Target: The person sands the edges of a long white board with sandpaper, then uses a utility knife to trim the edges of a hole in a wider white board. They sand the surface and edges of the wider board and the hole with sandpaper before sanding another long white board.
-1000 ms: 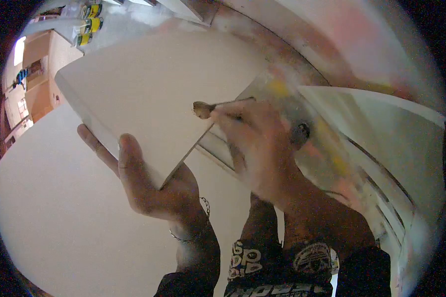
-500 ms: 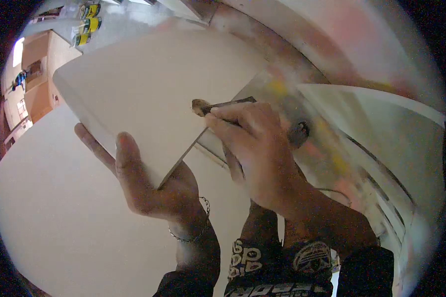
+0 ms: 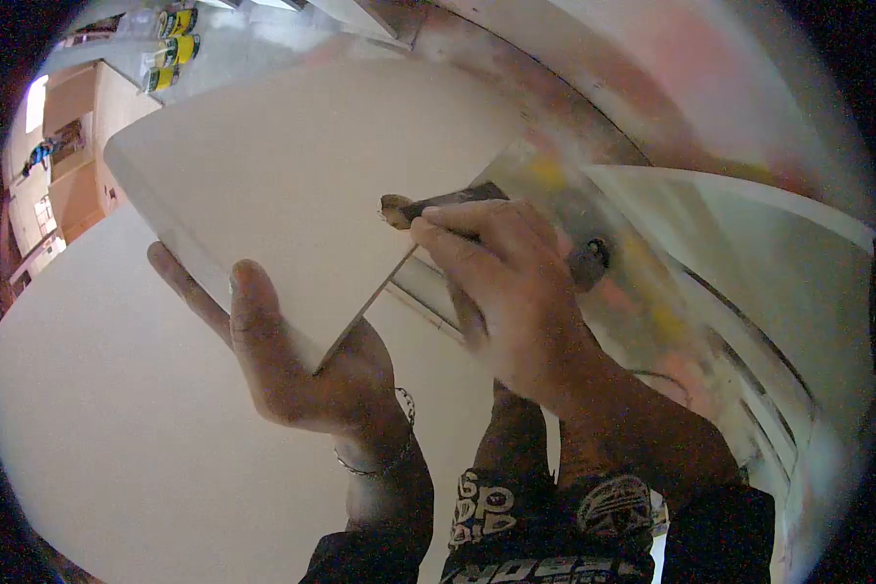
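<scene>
A large pale panel point(image 3: 292, 175) lies tilted across the upper middle. Its lower corner rests in my left hand point(image 3: 302, 360), whose thumb lies over the face and fingers reach along the left edge. My right hand point(image 3: 516, 282) pinches a dark flat strip point(image 3: 462, 200) at the panel's right edge. The strip's left end touches a brownish round spot point(image 3: 395, 210) on the panel; whether that is a hole or a piece cannot be told. A bracelet circles my left wrist.
Another large pale surface point(image 3: 146, 419) spreads below. Behind my right hand are a paint-stained surface point(image 3: 667, 321), a dark round object point(image 3: 589, 263) and a curved pale panel point(image 3: 769, 243). Yellow-labelled cans point(image 3: 178, 49) stand at upper left. A distant person point(image 3: 39, 156) is at far left.
My right hand has shifted slightly right and the strip has turned, showing more of its flat face. My left hand still holds the panel, almost unmoved.
</scene>
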A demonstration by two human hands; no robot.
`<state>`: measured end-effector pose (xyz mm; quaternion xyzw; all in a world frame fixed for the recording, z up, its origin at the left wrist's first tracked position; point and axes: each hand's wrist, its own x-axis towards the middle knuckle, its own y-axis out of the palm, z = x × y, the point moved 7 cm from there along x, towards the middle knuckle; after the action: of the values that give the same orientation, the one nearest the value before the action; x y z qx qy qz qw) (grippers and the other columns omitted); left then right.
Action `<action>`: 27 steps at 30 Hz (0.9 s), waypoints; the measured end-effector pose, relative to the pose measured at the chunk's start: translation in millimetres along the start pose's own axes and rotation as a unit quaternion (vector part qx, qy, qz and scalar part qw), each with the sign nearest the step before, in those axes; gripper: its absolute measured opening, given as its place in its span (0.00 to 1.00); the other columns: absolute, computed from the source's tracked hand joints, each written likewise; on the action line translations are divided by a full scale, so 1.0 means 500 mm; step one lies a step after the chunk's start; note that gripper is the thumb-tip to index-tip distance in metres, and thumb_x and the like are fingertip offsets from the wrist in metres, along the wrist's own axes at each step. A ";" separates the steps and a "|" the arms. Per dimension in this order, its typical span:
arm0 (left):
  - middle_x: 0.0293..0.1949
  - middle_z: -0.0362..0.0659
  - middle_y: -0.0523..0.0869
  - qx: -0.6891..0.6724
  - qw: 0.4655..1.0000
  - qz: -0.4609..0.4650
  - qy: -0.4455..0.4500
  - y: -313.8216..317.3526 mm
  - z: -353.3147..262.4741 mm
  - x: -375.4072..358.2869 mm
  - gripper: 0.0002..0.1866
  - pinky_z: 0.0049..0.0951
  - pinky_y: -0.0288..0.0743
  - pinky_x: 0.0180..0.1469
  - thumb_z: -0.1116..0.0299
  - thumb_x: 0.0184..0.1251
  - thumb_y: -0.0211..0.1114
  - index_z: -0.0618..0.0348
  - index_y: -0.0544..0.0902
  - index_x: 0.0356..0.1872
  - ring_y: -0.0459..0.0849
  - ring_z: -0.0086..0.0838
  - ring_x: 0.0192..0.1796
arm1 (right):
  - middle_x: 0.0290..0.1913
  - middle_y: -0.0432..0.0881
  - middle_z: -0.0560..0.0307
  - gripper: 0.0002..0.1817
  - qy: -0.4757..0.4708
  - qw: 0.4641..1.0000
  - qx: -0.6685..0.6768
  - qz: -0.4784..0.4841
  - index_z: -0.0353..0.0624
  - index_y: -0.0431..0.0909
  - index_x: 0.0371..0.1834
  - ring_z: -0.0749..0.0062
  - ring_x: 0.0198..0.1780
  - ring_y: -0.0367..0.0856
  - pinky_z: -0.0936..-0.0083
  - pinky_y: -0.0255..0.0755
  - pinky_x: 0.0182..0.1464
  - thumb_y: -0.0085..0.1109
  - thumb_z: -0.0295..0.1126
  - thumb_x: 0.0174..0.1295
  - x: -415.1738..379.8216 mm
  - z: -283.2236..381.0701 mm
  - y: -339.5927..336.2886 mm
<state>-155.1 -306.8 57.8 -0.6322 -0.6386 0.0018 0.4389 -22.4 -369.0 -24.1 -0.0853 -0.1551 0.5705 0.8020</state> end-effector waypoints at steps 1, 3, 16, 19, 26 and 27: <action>0.73 0.68 0.63 0.001 1.000 0.001 -0.001 -0.002 0.005 -0.002 0.18 0.61 0.73 0.66 0.84 0.63 0.66 0.64 0.81 0.55 0.65 0.60 0.74 | 0.48 0.82 0.50 0.16 0.001 1.000 0.000 0.001 0.41 0.82 0.49 0.50 0.53 0.78 0.56 0.70 0.57 0.60 0.24 0.55 -0.003 -0.013 0.007; 0.72 0.68 0.65 -0.021 0.999 -0.025 0.005 -0.013 0.019 0.003 0.23 0.61 0.73 0.65 0.79 0.59 0.73 0.64 0.79 0.57 0.66 0.61 0.73 | 0.48 0.82 0.49 0.17 0.026 0.999 -0.022 -0.028 0.40 0.81 0.50 0.49 0.52 0.79 0.56 0.71 0.56 0.61 0.24 0.56 0.009 -0.044 0.012; 0.71 0.69 0.67 0.115 0.987 0.052 0.097 -0.025 0.011 0.011 0.27 0.59 0.74 0.65 0.75 0.57 0.77 0.64 0.78 0.58 0.67 0.62 0.72 | 0.48 0.83 0.48 0.15 -0.007 1.000 -0.012 -0.004 0.40 0.82 0.49 0.50 0.50 0.79 0.55 0.70 0.56 0.60 0.26 0.58 0.004 -0.002 0.016; 0.71 0.68 0.66 0.149 0.981 0.071 0.105 -0.016 0.023 0.032 0.26 0.59 0.73 0.66 0.76 0.58 0.75 0.63 0.78 0.59 0.66 0.62 0.73 | 0.48 0.83 0.49 0.16 0.025 0.999 -0.024 -0.008 0.41 0.82 0.49 0.51 0.50 0.79 0.55 0.70 0.56 0.60 0.25 0.57 0.027 -0.014 0.031; 0.70 0.69 0.68 0.162 0.974 0.051 0.148 0.005 0.002 0.030 0.26 0.57 0.74 0.65 0.80 0.59 0.72 0.61 0.78 0.60 0.67 0.61 0.73 | 0.46 0.82 0.49 0.17 0.000 0.999 -0.037 -0.031 0.38 0.82 0.49 0.49 0.51 0.79 0.56 0.71 0.55 0.61 0.23 0.54 0.025 0.001 0.006; 0.70 0.68 0.69 0.158 0.974 0.055 0.153 -0.001 0.003 0.027 0.26 0.57 0.74 0.66 0.79 0.58 0.73 0.62 0.78 0.60 0.68 0.61 0.73 | 0.46 0.82 0.48 0.17 -0.018 0.999 -0.030 -0.008 0.38 0.82 0.49 0.49 0.51 0.79 0.57 0.71 0.56 0.61 0.23 0.54 0.023 0.023 0.006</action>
<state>-154.0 -295.0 64.7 -0.5816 -0.5201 0.0303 0.6248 -25.5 -357.6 -12.2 -0.0976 -0.1870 0.5606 0.8008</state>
